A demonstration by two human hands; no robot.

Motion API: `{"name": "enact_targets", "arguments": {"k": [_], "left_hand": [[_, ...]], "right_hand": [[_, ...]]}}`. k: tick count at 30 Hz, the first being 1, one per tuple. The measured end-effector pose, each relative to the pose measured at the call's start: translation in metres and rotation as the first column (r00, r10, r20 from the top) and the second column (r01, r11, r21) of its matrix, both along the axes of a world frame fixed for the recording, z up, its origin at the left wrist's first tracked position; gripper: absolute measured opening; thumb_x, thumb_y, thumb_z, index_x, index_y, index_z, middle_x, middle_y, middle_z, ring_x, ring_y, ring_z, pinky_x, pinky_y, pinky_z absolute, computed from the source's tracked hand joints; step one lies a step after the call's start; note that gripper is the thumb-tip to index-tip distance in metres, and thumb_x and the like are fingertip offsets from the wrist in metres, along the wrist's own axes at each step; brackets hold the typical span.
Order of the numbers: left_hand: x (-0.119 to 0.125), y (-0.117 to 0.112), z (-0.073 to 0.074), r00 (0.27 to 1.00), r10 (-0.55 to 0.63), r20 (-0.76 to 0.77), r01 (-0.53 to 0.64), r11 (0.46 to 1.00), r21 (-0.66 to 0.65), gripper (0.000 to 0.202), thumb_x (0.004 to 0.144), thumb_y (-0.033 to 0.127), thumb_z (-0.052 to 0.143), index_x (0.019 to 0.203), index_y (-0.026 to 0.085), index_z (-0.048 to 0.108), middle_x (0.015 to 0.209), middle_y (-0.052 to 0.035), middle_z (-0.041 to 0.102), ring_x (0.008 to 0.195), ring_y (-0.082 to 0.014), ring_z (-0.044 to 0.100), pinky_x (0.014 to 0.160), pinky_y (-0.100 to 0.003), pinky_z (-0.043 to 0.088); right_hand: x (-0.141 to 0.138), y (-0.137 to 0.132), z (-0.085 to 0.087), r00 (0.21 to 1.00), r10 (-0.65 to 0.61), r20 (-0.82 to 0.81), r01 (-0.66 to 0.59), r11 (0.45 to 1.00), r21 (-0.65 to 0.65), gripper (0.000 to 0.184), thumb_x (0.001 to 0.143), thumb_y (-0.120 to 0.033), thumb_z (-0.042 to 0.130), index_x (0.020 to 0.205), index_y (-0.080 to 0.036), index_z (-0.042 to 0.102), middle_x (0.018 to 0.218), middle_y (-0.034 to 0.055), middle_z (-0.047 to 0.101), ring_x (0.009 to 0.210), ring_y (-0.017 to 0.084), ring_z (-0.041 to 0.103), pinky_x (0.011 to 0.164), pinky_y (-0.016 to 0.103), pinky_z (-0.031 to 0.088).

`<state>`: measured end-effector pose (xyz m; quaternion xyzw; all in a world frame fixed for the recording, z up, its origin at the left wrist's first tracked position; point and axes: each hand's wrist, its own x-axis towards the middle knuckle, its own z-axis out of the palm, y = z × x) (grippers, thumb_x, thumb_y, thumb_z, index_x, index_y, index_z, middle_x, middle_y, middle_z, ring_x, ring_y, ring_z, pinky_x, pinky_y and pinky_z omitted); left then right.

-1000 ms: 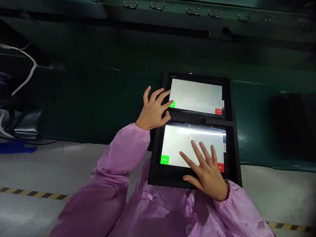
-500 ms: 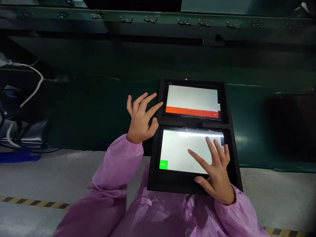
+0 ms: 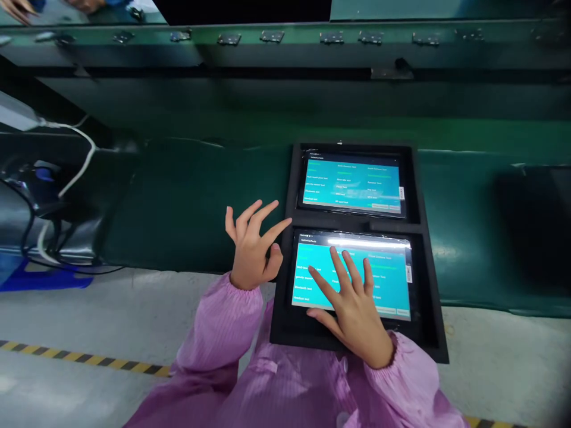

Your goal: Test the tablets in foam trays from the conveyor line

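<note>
Two tablets lie screen up in a black tray (image 3: pixel 285 333) at the bench's front edge. The near tablet (image 3: pixel 392 285) shows a blue-green menu of test names, and my right hand (image 3: pixel 352 303) spreads its fingers over the screen's left and middle. I cannot tell whether the fingertips touch the glass. The far tablet (image 3: pixel 352 184) shows a similar menu, with a small white label on its right edge. My left hand (image 3: pixel 254 249) is held beside the tray's left side, fingers apart, holding nothing; its index fingertip is close to the tray's rim.
A green mat (image 3: pixel 187 208) covers the bench. White cable (image 3: pixel 84 160) and dark cords run at the left near a blue object (image 3: pixel 49 279). Several small parts (image 3: pixel 272 37) line a rail at the back. A co-worker's hand (image 3: pixel 20 9) shows at top left.
Both screens switched from white displays with red and green areas to blue-green menus. My right hand moved left over the near tablet; my left hand came slightly nearer to me.
</note>
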<state>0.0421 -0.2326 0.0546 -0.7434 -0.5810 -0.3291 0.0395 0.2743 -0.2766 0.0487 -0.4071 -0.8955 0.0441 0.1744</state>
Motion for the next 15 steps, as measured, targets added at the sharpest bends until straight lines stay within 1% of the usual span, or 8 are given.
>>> {"name": "enact_targets", "arguments": {"k": [3,5,8,10,13,15], "left_hand": [[0.004,0.012,0.006,0.999,-0.004,-0.042,0.006,0.999,0.054,0.042,0.089,0.026,0.037,0.119,0.031,0.066,0.142,-0.0052,0.053,0.137,-0.0315,0.04,0.117,-0.068,0.008],[0.007,0.02,0.008,0.998,-0.008,-0.056,0.011,0.999,0.053,0.042,0.089,0.025,0.037,0.118,0.028,0.067,0.143,-0.0074,0.053,0.137,-0.0313,0.04,0.117,-0.067,0.009],[0.012,0.043,0.008,0.995,-0.034,-0.095,0.031,0.999,-0.029,0.042,0.088,0.024,0.04,0.122,0.026,0.064,0.146,-0.0083,0.05,0.139,-0.0313,0.039,0.118,-0.066,0.01],[0.015,0.065,0.006,0.988,-0.07,-0.14,0.056,0.993,-0.101,0.043,0.089,0.025,0.041,0.127,0.025,0.061,0.148,-0.0087,0.048,0.14,-0.0318,0.036,0.118,-0.067,0.008],[0.02,0.097,0.003,0.967,-0.14,-0.212,0.096,0.974,-0.206,0.044,0.094,0.029,0.04,0.134,0.023,0.056,0.153,-0.0118,0.041,0.144,-0.0342,0.032,0.118,-0.069,0.006],[0.024,0.109,0.002,0.957,-0.169,-0.235,0.106,0.961,-0.257,0.044,0.096,0.033,0.04,0.136,0.021,0.055,0.155,-0.0138,0.038,0.145,-0.0361,0.029,0.118,-0.07,0.006]], "right_hand": [[-0.001,0.0,-0.004,0.999,-0.033,-0.015,0.034,0.999,0.03,0.054,0.097,-0.049,0.052,0.145,-0.026,0.045,0.161,0.0174,0.021,0.151,0.033,0.01,0.117,0.063,0.011],[-0.001,0.0,-0.006,0.998,-0.055,-0.01,0.055,0.998,0.039,0.051,0.097,-0.048,0.053,0.143,-0.026,0.047,0.161,0.0156,0.024,0.151,0.032,0.011,0.118,0.062,0.011],[0.001,0.0,-0.005,0.999,-0.051,-0.012,0.052,0.997,0.053,0.053,0.098,-0.053,0.048,0.144,-0.026,0.047,0.162,0.0156,0.022,0.15,0.033,0.012,0.118,0.062,0.011],[0.003,-0.001,-0.002,0.998,-0.049,-0.034,0.052,0.996,0.073,0.055,0.1,-0.053,0.043,0.148,-0.027,0.042,0.162,0.0161,0.019,0.15,0.034,0.012,0.117,0.064,0.01],[0.005,-0.002,0.001,0.996,-0.066,-0.062,0.071,0.994,0.083,0.055,0.102,-0.05,0.036,0.153,-0.029,0.033,0.163,0.0161,0.015,0.15,0.035,0.011,0.117,0.063,0.008],[0.006,-0.002,0.002,0.994,-0.079,-0.072,0.084,0.994,0.075,0.055,0.103,-0.049,0.034,0.155,-0.029,0.029,0.163,0.0157,0.015,0.15,0.034,0.011,0.117,0.062,0.008]]}}
